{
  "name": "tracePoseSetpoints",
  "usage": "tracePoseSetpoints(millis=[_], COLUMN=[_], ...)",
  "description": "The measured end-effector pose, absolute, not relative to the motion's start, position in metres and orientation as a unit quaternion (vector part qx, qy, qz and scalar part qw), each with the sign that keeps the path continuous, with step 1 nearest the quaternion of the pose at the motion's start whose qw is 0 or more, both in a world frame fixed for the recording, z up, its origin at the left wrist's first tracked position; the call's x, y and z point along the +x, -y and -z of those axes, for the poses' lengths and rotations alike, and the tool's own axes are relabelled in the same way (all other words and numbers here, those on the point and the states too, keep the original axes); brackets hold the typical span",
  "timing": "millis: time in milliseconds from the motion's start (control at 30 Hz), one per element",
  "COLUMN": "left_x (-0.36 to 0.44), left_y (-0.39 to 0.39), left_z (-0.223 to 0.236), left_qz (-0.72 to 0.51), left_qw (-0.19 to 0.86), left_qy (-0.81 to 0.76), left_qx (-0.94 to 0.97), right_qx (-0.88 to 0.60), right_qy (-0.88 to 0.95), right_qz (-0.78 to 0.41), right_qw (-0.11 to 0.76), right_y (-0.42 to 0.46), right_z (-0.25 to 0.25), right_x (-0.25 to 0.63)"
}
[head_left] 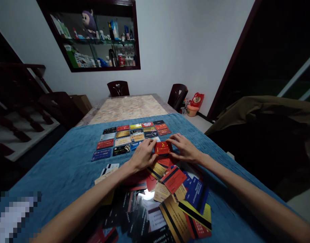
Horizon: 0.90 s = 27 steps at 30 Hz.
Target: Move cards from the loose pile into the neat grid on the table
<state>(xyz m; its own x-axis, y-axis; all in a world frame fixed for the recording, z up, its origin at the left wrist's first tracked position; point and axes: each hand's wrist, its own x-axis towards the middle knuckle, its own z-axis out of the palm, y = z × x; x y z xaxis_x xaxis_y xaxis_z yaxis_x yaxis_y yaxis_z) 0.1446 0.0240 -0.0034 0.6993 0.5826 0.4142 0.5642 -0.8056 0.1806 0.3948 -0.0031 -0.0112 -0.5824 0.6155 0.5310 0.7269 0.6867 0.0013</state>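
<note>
A red plastic card (163, 147) with yellow markings is held between my two hands, just past the near pile. My left hand (144, 155) grips its left edge with thumb and fingers. At its right edge, my right hand (183, 148) pinches it the same way. Beyond lie several cards in neat rows, among them a dark blue card (101, 154) and a black card (121, 149). Nearer to me is a loose, overlapping heap of cards, with a red striped card (173, 179) and a gold card (175, 216) on top. My left hand partly covers the rows.
A blue cloth (56, 172) covers the near part of the table, and a patterned tabletop (129, 106) shows beyond it. Dark chairs (118, 88) stand at the far side. On the right is a draped brown cloth (261, 114). Wall shelves (101, 41) hold bottles and a purple plush toy.
</note>
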Motion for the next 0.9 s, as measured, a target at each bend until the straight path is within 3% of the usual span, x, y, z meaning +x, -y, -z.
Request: tracePoseSetpoints(millis=[600, 900], left_x=[0.181, 0.205], left_y=[-0.115, -0.158], left_z=[-0.007, -0.006], left_qz=[-0.179, -0.121], left_qw=[-0.009, -0.016], left_qy=[-0.340, -0.424], left_qx=[0.923, 0.897], right_qx=[-0.393, -0.443], right_qy=[0.868, 0.856], right_qz=[0.045, 0.028], right_qw=[0.300, 0.264], right_y=[-0.089, -0.142], right_z=[0.018, 0.021], right_x=[0.429, 0.436])
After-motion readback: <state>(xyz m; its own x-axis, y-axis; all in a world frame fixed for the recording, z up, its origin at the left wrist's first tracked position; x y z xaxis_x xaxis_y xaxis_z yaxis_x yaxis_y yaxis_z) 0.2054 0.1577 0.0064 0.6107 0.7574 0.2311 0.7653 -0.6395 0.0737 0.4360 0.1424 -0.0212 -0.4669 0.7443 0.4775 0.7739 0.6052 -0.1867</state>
